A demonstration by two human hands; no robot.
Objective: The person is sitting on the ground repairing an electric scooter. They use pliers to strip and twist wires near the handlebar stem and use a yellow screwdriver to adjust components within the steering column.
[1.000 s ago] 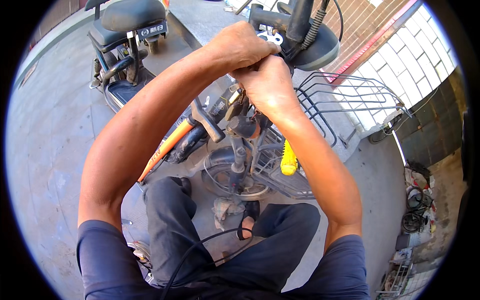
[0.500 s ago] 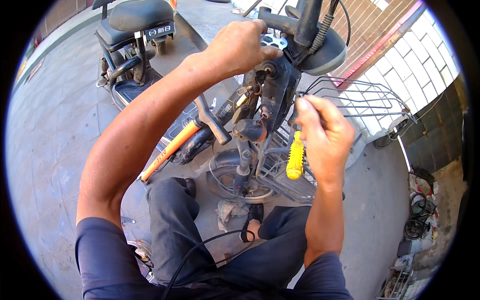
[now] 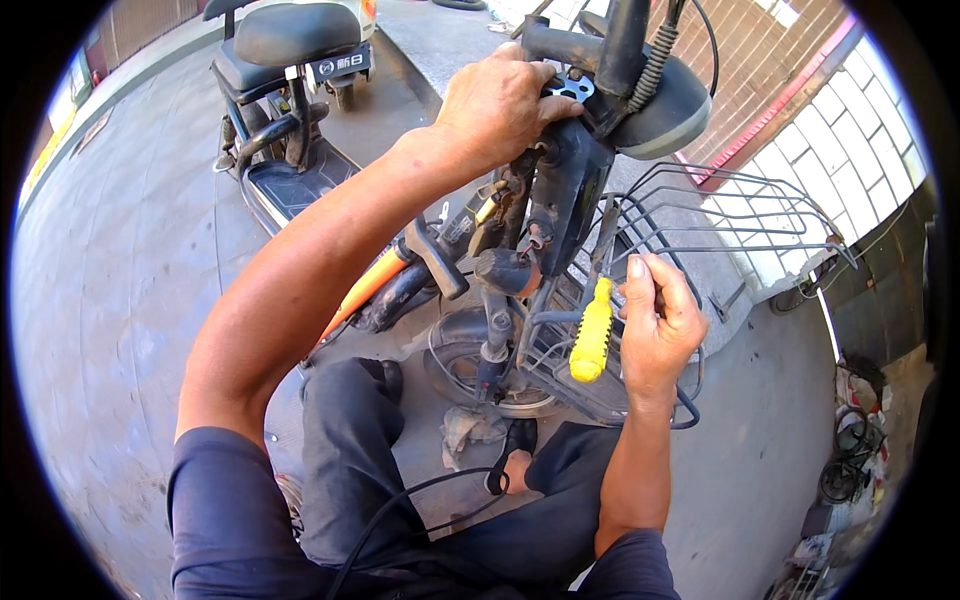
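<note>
Right hand (image 3: pixel 662 335): fingers drawn narrow, thumb against forefinger; whether anything small sits between them I cannot tell. A second ago it was up against my left hand (image 3: pixel 492 108); now it is lower and well apart.
Yellow handle (image 3: pixel 591 345): just left of those fingers, tilted slightly; I don't appear to grip it.
Left grip: finger and thumb still pinch the edge of the perforated piece (image 3: pixel 571 86).
Perforated piece's place: pale, beneath the handlebars, at the top of the dark column (image 3: pixel 574 195).
Two hands to one: I judge that my left alone now steadies it.
Parked scooter (image 3: pixel 298 34): farther off, upper left.
</note>
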